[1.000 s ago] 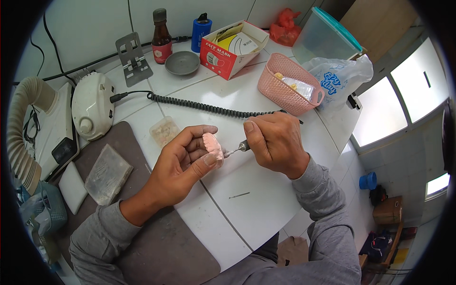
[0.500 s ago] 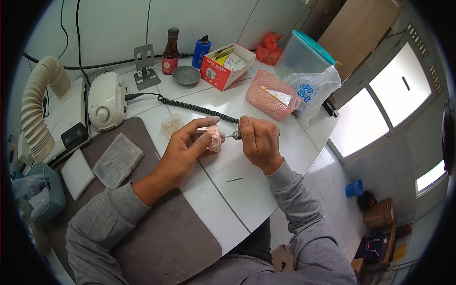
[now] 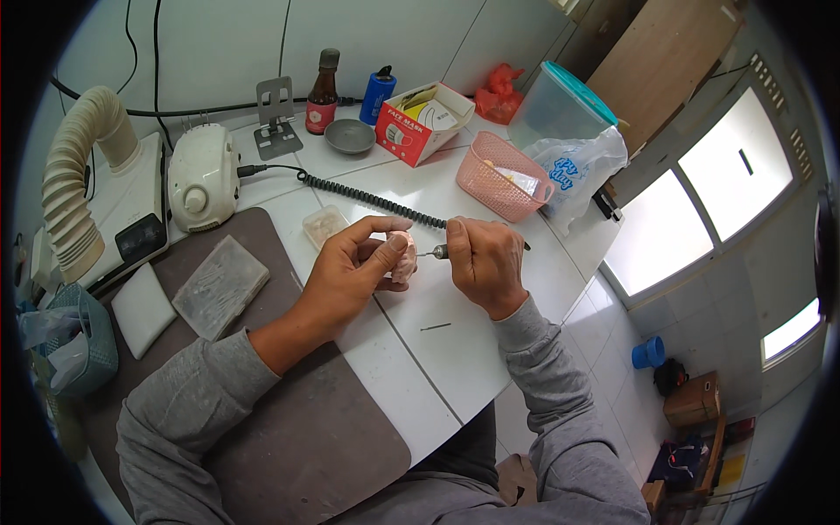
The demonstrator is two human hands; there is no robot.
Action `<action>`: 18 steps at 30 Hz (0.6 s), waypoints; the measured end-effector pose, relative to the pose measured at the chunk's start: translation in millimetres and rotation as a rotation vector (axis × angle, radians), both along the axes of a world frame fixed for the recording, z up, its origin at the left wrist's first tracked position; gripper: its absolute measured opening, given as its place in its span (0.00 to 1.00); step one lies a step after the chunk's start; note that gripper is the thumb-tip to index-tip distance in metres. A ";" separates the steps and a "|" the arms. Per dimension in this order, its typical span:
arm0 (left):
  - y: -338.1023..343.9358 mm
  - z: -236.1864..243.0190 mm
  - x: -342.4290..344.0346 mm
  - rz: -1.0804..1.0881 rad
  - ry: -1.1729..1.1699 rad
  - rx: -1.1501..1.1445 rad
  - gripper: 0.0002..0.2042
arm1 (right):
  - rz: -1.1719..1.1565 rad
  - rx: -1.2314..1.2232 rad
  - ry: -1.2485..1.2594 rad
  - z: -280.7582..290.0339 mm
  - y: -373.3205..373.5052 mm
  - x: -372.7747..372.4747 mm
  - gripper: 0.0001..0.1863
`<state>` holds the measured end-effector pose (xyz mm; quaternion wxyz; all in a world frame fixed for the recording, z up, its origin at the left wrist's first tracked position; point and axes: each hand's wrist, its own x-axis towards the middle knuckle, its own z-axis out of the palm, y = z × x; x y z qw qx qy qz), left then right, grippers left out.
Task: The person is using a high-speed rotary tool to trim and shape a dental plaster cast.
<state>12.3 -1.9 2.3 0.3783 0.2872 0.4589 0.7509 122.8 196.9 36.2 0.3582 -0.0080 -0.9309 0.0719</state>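
Note:
My left hand (image 3: 350,271) grips a pale pink denture-like piece (image 3: 405,260) between thumb and fingers, above the tiled tabletop. My right hand (image 3: 488,262) is wrapped around a rotary handpiece (image 3: 440,252), its metal nose pointing left. The handpiece's thin bur reaches the right side of the pink piece; whether it touches, I cannot tell. A black coiled cable (image 3: 376,201) runs from near my right hand to a white control unit (image 3: 203,179) at the left. A loose thin bur (image 3: 436,327) lies on the tiles below my hands.
A small clear box (image 3: 324,226) sits just behind my left hand. A larger clear case (image 3: 222,287) and a white pad (image 3: 143,311) rest on the brown mat (image 3: 297,420). Farther back are a pink basket (image 3: 499,188), a red mask box (image 3: 420,131) and a brown bottle (image 3: 322,94).
The pink piece has turned in my left fingers, showing more of its uneven face. The handpiece stays beside it. The whole view has shifted slightly.

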 end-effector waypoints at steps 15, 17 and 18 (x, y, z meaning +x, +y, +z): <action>1.6 2.5 3.2 0.015 0.029 -0.002 0.14 | 0.011 0.055 -0.055 -0.5 5.9 1.4 0.21; 2.2 1.6 3.0 0.029 0.052 -0.034 0.14 | 0.001 0.037 -0.019 -2.4 6.5 -0.2 0.21; 1.9 -1.0 1.6 0.017 0.049 -0.009 0.14 | 0.002 0.035 -0.019 -2.4 6.1 0.0 0.21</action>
